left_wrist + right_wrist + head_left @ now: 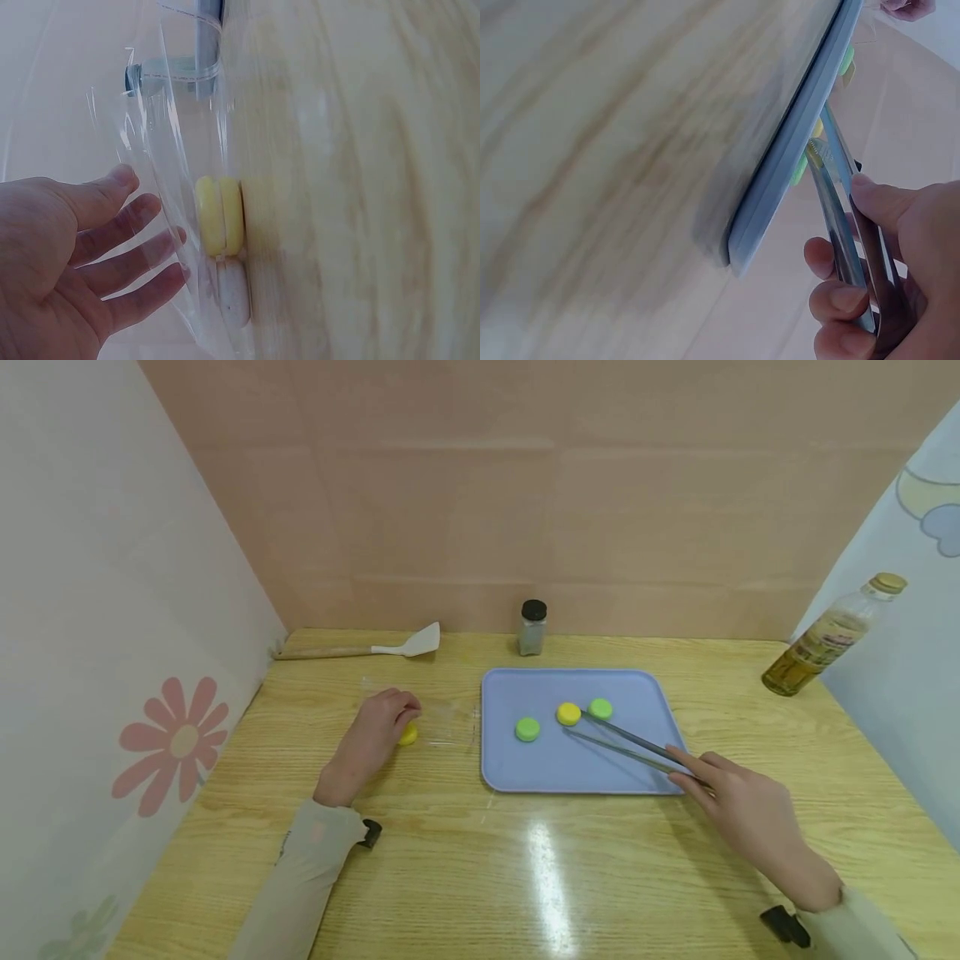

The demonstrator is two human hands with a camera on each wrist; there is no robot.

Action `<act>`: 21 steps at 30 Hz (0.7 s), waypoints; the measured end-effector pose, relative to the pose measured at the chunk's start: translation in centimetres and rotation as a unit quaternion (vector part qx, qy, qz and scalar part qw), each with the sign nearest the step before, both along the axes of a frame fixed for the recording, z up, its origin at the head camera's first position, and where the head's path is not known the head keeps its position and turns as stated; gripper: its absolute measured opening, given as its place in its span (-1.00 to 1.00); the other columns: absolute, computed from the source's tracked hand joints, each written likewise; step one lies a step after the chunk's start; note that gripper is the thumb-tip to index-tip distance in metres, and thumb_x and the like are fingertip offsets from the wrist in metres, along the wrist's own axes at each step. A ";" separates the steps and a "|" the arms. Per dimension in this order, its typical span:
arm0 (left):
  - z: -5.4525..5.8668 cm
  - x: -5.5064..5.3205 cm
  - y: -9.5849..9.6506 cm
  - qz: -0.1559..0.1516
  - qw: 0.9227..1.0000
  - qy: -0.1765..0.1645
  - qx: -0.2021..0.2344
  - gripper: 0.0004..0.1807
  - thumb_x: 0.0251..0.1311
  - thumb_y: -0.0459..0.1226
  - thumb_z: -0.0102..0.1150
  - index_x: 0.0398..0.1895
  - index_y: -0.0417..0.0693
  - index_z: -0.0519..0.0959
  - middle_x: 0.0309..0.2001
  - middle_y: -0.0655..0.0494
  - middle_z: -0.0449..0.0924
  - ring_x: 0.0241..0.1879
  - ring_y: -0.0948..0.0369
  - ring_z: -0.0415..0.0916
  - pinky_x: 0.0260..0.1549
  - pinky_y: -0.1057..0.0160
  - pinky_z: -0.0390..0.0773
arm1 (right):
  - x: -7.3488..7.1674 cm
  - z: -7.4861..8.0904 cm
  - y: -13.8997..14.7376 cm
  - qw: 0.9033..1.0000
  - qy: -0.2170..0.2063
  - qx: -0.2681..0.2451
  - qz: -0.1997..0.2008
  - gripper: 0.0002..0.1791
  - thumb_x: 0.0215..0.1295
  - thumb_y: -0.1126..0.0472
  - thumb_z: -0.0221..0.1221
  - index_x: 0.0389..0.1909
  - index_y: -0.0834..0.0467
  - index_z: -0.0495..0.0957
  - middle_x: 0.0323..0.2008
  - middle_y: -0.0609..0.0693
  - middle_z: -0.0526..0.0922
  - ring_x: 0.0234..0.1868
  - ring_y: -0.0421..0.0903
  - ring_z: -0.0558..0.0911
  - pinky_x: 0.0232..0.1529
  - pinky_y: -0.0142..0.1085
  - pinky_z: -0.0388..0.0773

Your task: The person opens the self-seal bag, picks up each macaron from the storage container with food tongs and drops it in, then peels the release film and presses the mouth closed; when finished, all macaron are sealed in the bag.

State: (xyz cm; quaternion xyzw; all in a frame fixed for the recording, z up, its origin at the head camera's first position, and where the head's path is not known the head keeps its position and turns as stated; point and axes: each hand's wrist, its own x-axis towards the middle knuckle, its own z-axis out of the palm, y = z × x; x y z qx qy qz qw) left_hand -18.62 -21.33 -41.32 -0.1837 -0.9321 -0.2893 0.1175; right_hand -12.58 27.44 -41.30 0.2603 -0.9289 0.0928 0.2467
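Observation:
My left hand (375, 727) has its thumb and fingertips at the film of a clear plastic bag (442, 722), thumb on one side and fingers seen through it. Inside the raised bag a yellow macaron (220, 217) stands close to the table, partly covered by my hand in the head view. My right hand (750, 810) grips metal tongs (630, 739), whose arms are spread apart. Their tips reach over a blue tray (517, 777), right beside another yellow macaron (568, 714). Two green macarons lie on the tray, one at the left (527, 729), one behind (600, 708).
Behind the bag lies a white spatula (420, 642) with a wooden handle. A small jar with a black lid (532, 628) stands behind the tray. At the back right is an oil bottle (825, 643) with a yellow cap. Covered walls border the wooden table (450, 877).

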 end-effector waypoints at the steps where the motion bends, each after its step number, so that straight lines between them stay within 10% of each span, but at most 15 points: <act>1: 0.0 0.0 0.0 0.000 1.000 -0.002 -0.001 -0.89 0.41 -0.43 0.16 -0.17 -0.29 0.68 -0.21 -0.06 0.65 -0.27 0.10 0.58 -0.26 0.14 0.62 | -0.1 0.1 -0.1 1.000 -0.001 0.001 0.000 -0.58 0.23 0.01 0.39 0.10 0.04 0.72 -0.57 -0.32 0.36 -0.73 -0.42 0.03 -0.76 -0.44 0.01; 21: 0.1 0.2 0.0 -0.001 1.000 -0.008 0.004 -0.88 0.42 -0.44 0.15 -0.15 -0.30 0.67 -0.20 -0.07 0.65 -0.26 0.10 0.58 -0.24 0.13 0.62 | -1.3 -0.4 -0.6 0.999 0.042 -0.010 0.024 -0.46 0.47 -0.26 0.05 0.07 0.04 0.74 -0.62 -0.31 0.32 -0.73 -0.43 -0.01 -0.78 -0.45 -0.02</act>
